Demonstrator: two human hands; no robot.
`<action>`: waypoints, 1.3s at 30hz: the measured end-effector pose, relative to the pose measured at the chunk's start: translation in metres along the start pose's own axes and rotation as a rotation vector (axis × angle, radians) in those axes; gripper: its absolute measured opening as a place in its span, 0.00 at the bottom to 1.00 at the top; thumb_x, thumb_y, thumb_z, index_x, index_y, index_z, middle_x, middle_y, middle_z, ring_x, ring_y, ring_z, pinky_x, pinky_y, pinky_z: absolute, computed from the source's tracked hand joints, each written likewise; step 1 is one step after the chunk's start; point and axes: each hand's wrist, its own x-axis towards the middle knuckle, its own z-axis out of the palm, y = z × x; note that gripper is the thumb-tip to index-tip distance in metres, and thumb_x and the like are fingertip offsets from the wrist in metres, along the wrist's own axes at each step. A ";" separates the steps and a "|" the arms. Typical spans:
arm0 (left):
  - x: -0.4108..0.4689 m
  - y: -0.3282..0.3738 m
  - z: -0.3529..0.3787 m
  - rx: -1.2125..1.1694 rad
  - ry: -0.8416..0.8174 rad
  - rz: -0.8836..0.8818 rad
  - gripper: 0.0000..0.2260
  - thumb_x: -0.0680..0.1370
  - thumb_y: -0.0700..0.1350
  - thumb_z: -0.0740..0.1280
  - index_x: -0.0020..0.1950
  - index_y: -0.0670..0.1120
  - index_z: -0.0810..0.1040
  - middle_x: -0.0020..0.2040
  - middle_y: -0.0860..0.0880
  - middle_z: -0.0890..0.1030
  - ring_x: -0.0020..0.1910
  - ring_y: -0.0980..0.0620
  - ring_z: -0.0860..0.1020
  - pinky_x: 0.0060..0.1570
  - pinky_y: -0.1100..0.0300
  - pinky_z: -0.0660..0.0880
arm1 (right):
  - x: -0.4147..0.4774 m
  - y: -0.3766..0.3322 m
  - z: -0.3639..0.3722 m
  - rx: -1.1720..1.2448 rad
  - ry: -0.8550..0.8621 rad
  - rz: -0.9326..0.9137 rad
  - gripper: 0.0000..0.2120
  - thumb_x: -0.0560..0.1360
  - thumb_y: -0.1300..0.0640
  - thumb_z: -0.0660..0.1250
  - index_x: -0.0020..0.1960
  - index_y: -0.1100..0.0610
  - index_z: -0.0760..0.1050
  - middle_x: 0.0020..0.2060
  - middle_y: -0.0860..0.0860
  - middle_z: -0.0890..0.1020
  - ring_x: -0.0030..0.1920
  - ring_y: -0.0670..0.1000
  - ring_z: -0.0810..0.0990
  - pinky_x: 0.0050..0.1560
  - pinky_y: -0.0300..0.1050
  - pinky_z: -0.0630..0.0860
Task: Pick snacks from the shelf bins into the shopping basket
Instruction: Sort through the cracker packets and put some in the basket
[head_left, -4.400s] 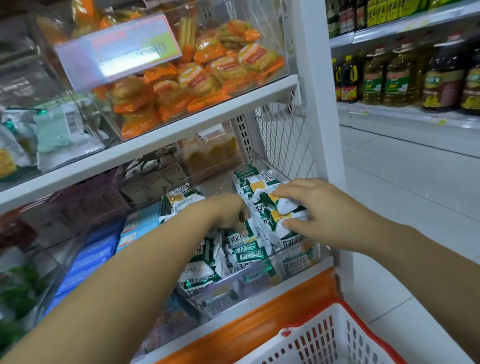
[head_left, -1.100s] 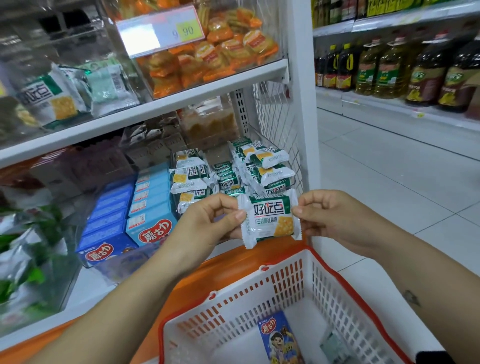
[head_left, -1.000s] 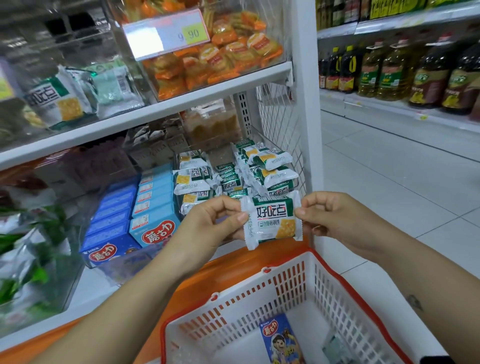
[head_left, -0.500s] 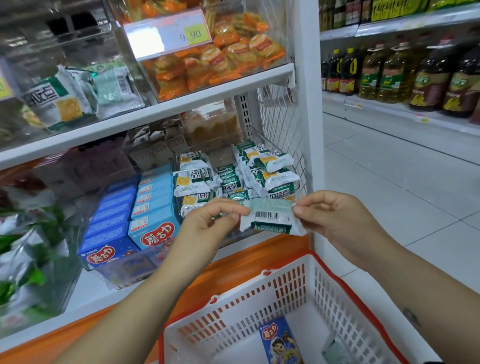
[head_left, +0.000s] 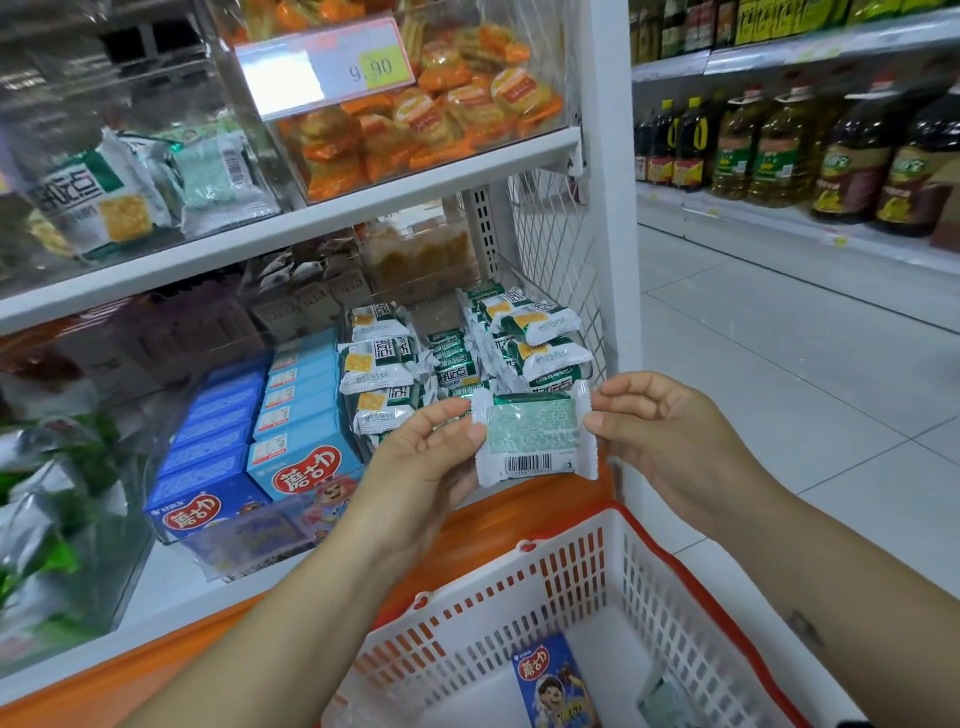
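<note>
Cracker packet: we see a white-and-green cracker packet (head_left: 535, 439) turned with its printed back towards us and its barcode along the lower edge.
Packet and hands: it hangs between our two hands, caught at its crimped ends, and nothing else touches it.
Left hand: our left hand (head_left: 421, 460) pinches the left crimped edge between thumb and fingertips, with the fingers bent.
Right hand: our right hand (head_left: 660, 431) pinches the right crimped edge in the same way, with the other fingers loosely curled above it.
Arms: both forearms rise from the near edge and converge on the packet. The left one crosses the basket's near left corner.
Packet's place: it is in the air above the far rim of the basket, just in front of the lower shelf, and lies in neither.
Shopping basket: the white, red-rimmed shopping basket (head_left: 519, 597) sits near and right. It holds a blue snack box (head_left: 553, 680) and a pale wrapper too blurred to name.
Shelf bin: a clear bin (head_left: 589, 364) just behind the packet is heaped with similar green-and-white packets.
Left of the bin: blue snack boxes (head_left: 306, 415) stand in rows.
Upper shelf: orange-wrapped snacks (head_left: 441, 119) fill a clear bin behind a price tag (head_left: 332, 67) reading 9.90.
Far right: oil bottles (head_left: 779, 150) line another shelf across the tiled floor.
</note>
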 end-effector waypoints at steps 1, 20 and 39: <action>-0.001 0.001 0.000 -0.010 -0.006 -0.036 0.14 0.65 0.38 0.70 0.50 0.47 0.78 0.44 0.47 0.79 0.45 0.51 0.76 0.49 0.58 0.76 | 0.000 0.000 0.000 -0.002 -0.002 0.001 0.11 0.70 0.70 0.71 0.45 0.56 0.77 0.40 0.51 0.85 0.44 0.52 0.83 0.43 0.44 0.77; -0.007 0.020 0.019 0.037 -0.025 -0.221 0.06 0.78 0.38 0.65 0.51 0.48 0.77 0.36 0.48 0.82 0.31 0.57 0.80 0.38 0.61 0.79 | -0.014 0.000 0.007 -0.698 -0.209 -0.475 0.22 0.72 0.66 0.70 0.58 0.44 0.76 0.51 0.39 0.80 0.52 0.35 0.77 0.46 0.25 0.72; 0.022 0.075 0.008 1.299 -0.503 0.428 0.12 0.76 0.52 0.69 0.59 0.59 0.78 0.48 0.59 0.82 0.44 0.48 0.79 0.49 0.46 0.76 | 0.019 -0.044 0.037 -0.702 -0.325 -0.350 0.10 0.71 0.48 0.71 0.50 0.42 0.73 0.33 0.44 0.82 0.33 0.42 0.79 0.36 0.38 0.77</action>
